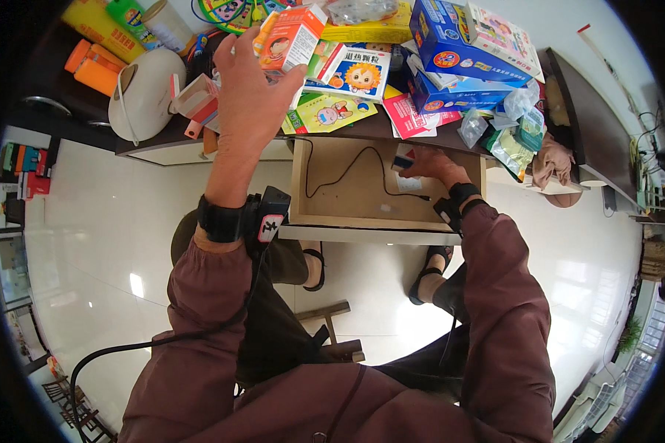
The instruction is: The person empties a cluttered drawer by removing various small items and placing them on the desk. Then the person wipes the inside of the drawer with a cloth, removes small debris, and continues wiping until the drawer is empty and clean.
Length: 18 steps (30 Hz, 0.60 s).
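Observation:
My left hand (257,94) is raised over the cluttered desktop, fingers and thumb spread beside an orange-and-white carton (293,41). Whether its fingertips touch the carton is hard to tell. Below the desktop edge, a wooden drawer (343,213) is pulled out. Inside it, my right hand (435,163) grips a small white, blue and red box (404,156) near the drawer's back. A black cable (343,176) winds along the drawer bottom, and a white paper slip (409,184) lies under the right hand.
Medicine boxes (360,72), a yellow-green packet (330,113) and pink packets (413,116) crowd the desktop. Blue cartons (465,52) are stacked at right, near plastic bags (521,99). A white rounded appliance (147,97) and an orange bottle (94,66) stand left. A wooden stool (330,332) shows below.

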{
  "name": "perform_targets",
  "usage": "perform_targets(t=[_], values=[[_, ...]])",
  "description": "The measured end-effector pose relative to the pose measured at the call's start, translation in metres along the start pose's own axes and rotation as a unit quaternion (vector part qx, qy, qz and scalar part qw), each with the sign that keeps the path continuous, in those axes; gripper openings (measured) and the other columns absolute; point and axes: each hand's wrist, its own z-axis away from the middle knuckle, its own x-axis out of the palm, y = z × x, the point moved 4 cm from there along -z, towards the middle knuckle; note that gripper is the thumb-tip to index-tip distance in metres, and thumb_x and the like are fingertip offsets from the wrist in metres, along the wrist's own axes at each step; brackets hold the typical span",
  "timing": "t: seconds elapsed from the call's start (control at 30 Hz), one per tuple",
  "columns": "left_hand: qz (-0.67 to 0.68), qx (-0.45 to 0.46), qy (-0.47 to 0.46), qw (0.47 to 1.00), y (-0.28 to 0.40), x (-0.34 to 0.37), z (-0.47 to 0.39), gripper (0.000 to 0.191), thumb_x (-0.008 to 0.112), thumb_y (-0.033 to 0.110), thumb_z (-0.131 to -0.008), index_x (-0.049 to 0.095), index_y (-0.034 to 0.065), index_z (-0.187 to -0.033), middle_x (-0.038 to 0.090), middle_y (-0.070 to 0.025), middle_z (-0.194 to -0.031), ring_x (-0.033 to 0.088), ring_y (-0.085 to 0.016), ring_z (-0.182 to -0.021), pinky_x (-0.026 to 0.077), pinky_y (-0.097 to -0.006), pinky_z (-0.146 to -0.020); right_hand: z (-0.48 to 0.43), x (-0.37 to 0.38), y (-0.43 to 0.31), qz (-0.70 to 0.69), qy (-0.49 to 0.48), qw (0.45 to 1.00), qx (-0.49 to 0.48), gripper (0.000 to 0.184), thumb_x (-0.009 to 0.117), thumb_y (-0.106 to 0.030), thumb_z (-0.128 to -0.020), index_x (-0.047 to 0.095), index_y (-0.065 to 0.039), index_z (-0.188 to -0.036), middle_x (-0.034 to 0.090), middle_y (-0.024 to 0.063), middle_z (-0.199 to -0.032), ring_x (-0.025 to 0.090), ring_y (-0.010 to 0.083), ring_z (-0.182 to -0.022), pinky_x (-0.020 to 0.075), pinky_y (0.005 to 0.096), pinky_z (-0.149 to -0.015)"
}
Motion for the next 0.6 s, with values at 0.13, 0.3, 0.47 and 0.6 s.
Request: perform_targets(t=[0.13,0.3,0.47,0.6], values=[[0.03,0.03,-0.007,0.999,0.008,0.004,0.002,0.072,0.078,0.027,-0.077,0.043,0.0004,-0.134,0.035,-0.0192,-0.138,0.051,-0.026,-0.116,0.051,-0.0351,-0.088,0.024,0.005,-0.005,0.132,0.054,0.986,-0.091,0.091,0.081,-0.05,-0.059,0.05,-0.003,-0.13,0.054,0.0252,-0.128,0.05,0.0382,-0.12,0.0406,0.0448,-0.101],[0.065,0.061,-0.01,0.996,0.033,0.005,0.01,0.065,0.077,0.02,-0.078,0.047,0.0073,-0.134,0.038,-0.0165,-0.14,0.056,-0.026,-0.111,0.05,-0.0348,-0.087,0.074,0.006,-0.016,0.026,0.058,0.995,-0.071,0.106,0.084,-0.047,-0.058,0.034,-0.002,-0.141,0.04,0.0258,-0.135,0.038,0.0433,-0.126,0.0363,0.0462,-0.106],[0.16,0.081,-0.052,0.982,0.069,0.008,0.024,0.055,0.072,0.017,-0.08,0.048,0.0024,-0.126,0.047,-0.018,-0.128,0.055,-0.035,-0.111,0.047,-0.0408,-0.092,0.143,-0.018,-0.047,-0.044,0.08,0.992,-0.09,0.104,0.084,-0.034,-0.059,0.03,-0.003,-0.143,0.039,0.0212,-0.129,0.038,0.04,-0.125,0.0372,0.0431,-0.106],[0.188,0.094,-0.129,0.969,0.092,0.023,0.045,0.051,0.072,0.015,-0.081,0.051,0.0036,-0.126,0.057,-0.0149,-0.119,0.063,-0.026,-0.097,0.052,-0.0355,-0.079,0.198,-0.06,-0.047,-0.034,0.162,0.97,-0.18,0.104,0.084,-0.033,-0.061,0.03,-0.002,-0.144,0.04,0.021,-0.13,0.039,0.0401,-0.123,0.0361,0.0434,-0.107]])
